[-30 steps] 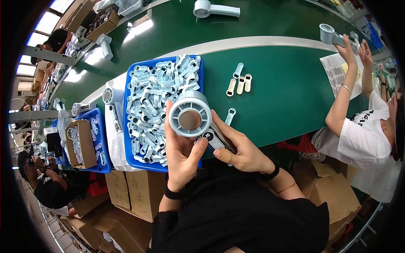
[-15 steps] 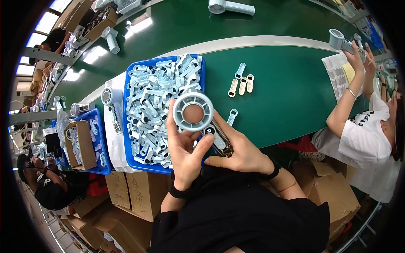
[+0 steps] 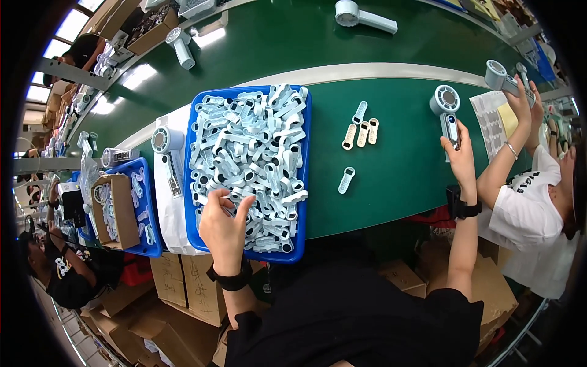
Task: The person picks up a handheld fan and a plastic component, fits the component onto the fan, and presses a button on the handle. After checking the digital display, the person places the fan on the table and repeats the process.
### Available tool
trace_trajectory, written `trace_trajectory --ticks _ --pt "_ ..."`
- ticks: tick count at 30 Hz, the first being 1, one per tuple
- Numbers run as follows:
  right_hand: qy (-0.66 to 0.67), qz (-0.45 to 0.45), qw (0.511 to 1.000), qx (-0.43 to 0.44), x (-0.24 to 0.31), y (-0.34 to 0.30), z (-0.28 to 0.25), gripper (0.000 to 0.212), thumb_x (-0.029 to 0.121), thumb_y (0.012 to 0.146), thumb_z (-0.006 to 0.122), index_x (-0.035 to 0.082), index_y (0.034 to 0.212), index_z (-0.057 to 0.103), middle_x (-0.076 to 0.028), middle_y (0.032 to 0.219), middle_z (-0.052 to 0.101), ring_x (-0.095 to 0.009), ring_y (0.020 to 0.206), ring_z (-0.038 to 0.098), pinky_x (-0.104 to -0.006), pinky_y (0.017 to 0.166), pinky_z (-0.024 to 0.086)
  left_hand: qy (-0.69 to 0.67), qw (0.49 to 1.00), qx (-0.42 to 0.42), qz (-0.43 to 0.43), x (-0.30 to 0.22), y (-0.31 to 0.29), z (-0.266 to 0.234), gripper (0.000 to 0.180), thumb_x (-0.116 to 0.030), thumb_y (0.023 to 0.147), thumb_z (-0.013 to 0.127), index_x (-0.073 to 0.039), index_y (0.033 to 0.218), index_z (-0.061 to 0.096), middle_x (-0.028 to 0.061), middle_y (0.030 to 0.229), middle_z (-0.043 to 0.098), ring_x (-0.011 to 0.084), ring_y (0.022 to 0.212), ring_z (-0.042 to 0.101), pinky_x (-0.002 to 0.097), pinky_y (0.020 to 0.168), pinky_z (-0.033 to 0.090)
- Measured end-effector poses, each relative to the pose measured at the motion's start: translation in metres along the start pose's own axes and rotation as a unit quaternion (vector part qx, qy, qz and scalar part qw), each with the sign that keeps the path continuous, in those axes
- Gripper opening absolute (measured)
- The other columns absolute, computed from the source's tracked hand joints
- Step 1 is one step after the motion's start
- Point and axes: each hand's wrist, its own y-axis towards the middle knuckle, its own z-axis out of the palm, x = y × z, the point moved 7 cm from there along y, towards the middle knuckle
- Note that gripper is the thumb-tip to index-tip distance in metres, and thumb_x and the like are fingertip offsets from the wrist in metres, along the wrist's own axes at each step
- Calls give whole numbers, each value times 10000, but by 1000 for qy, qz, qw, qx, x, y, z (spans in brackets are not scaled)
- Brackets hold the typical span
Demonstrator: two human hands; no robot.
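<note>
At the right end of the green table, my right hand [image 3: 460, 158] grips the handle of a pale blue handheld fan [image 3: 445, 101]. The fan's round head points away from me, and a dark display strip shows on its handle. My left hand [image 3: 223, 229] is over the near left part of a blue tray [image 3: 307, 183], thumb spread from its half-curled fingers, with nothing visible in it. Small light blue oblong covers [image 3: 257, 147] fill that tray in a heap. One light blue cover [image 3: 347, 180] lies alone on the table, right of the tray.
Several cream and blue covers [image 3: 362, 133] lie together farther back. Another fan [image 3: 168, 144] rests on white sheeting left of the tray; more fans [image 3: 367, 20] lie on the far surface. A co-worker's hands [image 3: 520, 92] hold a fan at right. Cardboard boxes [image 3: 189, 281] stand below.
My hands have parted. The right carried the fan from in front of me to the table's right end; the left let go of it and moved left over the tray.
</note>
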Motion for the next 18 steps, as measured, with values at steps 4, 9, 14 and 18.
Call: trace_trajectory --ticks 4,9,14,18 --pt "-152 73 985 -25 -47 10 -22 539 157 823 606 -21 1274 370 -132 1142 485 -197 998 499 -281 860 400 21 999 32 -6 3 1 6 367 -250 677 758 -51 908 552 46 716 566 191 619 538 311 553 418" --pt "-429 -25 900 -71 1 21 -25 597 259 827 598 -8 1299 349 -205 1278 377 -326 1152 376 -365 957 327 -54 997 56 -4 7 6 12 356 -173 673 757 -48 940 557 53 744 574 183 628 542 311 564 426" --pt "-316 -192 928 41 107 84 43 695 326 814 594 21 1354 280 -208 1325 343 -338 1150 415 -369 974 332 -145 988 41 31 6 7 1 384 -33 663 730 -32 1007 557 64 786 579 162 673 554 289 581 441" --pt "-348 -124 927 67 98 200 101 795 315 763 623 86 1397 202 -189 1375 298 -333 1234 363 -351 1014 309 -208 975 32 72 0 6 -14 377 44 687 678 -11 1039 553 74 861 572 145 749 570 262 595 476"
